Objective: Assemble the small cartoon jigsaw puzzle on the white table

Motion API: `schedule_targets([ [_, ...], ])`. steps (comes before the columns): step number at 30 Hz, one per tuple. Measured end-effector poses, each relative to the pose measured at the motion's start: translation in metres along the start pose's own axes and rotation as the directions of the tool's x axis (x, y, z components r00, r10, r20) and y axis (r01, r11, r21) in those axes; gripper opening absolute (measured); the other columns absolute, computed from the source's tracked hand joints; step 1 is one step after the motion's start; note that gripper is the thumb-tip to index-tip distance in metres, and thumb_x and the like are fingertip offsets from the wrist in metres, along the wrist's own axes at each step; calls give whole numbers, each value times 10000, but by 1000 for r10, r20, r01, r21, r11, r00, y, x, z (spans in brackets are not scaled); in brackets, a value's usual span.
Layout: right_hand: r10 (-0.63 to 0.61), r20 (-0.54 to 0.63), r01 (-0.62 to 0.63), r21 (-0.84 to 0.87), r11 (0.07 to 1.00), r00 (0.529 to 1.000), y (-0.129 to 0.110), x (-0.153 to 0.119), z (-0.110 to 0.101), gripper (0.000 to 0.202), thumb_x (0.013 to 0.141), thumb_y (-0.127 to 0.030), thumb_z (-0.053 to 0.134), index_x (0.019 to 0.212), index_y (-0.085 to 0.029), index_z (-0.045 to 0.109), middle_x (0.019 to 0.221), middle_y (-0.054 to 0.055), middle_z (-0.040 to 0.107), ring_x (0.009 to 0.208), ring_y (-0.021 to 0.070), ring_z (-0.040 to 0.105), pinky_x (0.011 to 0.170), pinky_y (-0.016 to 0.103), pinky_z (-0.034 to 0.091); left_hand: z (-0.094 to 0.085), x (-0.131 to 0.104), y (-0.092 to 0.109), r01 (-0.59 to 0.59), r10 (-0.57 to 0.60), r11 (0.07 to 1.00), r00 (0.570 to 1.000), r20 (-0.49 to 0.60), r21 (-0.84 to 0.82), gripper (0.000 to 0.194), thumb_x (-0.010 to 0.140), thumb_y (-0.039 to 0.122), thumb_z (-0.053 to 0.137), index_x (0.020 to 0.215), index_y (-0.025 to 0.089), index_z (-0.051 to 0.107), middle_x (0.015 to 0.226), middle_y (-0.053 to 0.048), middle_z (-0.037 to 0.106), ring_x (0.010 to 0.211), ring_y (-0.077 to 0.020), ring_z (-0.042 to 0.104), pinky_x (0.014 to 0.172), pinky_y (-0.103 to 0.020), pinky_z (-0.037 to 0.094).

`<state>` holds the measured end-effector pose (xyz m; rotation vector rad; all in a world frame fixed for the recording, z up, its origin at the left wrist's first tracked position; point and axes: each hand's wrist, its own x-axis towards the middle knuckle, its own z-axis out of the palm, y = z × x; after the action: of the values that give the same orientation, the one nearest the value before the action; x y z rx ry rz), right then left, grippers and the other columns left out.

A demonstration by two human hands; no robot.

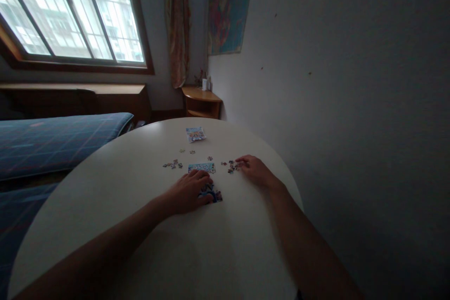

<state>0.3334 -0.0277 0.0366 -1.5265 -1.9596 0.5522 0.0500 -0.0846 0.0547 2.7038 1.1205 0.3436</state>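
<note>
My left hand (188,192) lies flat with its fingers stretched over a partly joined jigsaw puzzle (215,195), covering much of it. Just beyond those fingers is a printed picture strip (202,167), its lower edge near the fingertips. My right hand (259,172) is at a small cluster of loose puzzle pieces (231,168), its index finger reaching over them and its other fingers loosely bent. No piece can be made out in its grasp. Another group of puzzle pieces (173,164) lies left of the strip, and a few single pieces (192,152) are scattered beyond it.
A colourful printed packet (196,134) lies farther back on the round white table (116,187). The wall (337,117) runs close along the table's right side. A bed with a plaid cover (63,138) is at the left, and a wooden corner shelf (201,94) stands behind.
</note>
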Motion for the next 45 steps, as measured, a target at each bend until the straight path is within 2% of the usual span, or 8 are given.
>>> schedule_targets([
  [6,-28,1,28,-26,999,1000,-4,-2,-2,231,812,-167,616,1018,-150,720,1017,110,711,895,193,654,847,318,492,1,1,1,0,0,1000,1000,-11,-6,354,879,409,590,1190,239,584,1289,-82,563,1195,-284,489,1013,-438,419],
  [9,-112,6,112,-63,992,994,-6,0,-1,181,816,-178,617,951,-168,738,1011,100,705,962,205,641,915,344,462,1,1,0,-4,4,1000,1000,-7,-5,353,876,397,597,1189,234,584,1293,-82,561,1194,-283,490,1021,-439,414],
  [12,-198,35,201,-105,974,980,-4,4,1,179,771,-268,705,930,-199,750,1073,93,688,1026,229,619,979,397,428,1,1,-2,-12,12,1000,1000,-7,-10,350,881,395,592,1193,235,586,1284,-79,565,1192,-279,494,1024,-436,412],
  [17,-159,84,171,-169,971,984,-5,1,7,298,714,-358,760,989,-243,762,1227,104,623,1149,280,547,1029,454,387,2,0,-2,-14,14,1000,1000,-10,-12,361,884,392,588,1211,240,578,1286,-78,559,1199,-276,486,1027,-432,407],
  [30,-198,156,230,-220,948,968,-21,-4,10,156,758,-239,693,899,-229,759,1190,92,624,1137,249,528,1017,424,370,3,1,-3,-21,21,1000,1000,-17,-3,360,879,386,594,1205,235,580,1270,-82,565,1181,-286,491,1014,-443,418],
  [33,-189,170,227,-244,943,967,-25,-5,11,162,764,-267,703,916,-242,755,1176,80,627,1141,247,519,1008,412,370,2,1,-3,-27,27,1000,999,-20,-10,355,878,389,596,1199,237,587,1260,-81,573,1175,-283,498,1013,-438,419],
  [39,-92,158,140,-327,935,983,-23,-3,6,326,722,-431,763,967,-217,739,1155,105,631,1113,274,519,973,417,386,3,1,-3,-21,21,1000,1000,-19,-8,362,880,382,594,1210,234,583,1271,-82,565,1178,-284,498,1011,-443,422],
  [45,-72,196,133,-322,937,978,-24,-4,5,219,749,-398,748,901,-240,751,1152,100,625,1123,289,506,972,442,375,3,0,-4,-27,27,1000,1000,-16,-9,367,880,384,588,1215,236,579,1267,-83,566,1176,-287,495,1018,-451,415],
])
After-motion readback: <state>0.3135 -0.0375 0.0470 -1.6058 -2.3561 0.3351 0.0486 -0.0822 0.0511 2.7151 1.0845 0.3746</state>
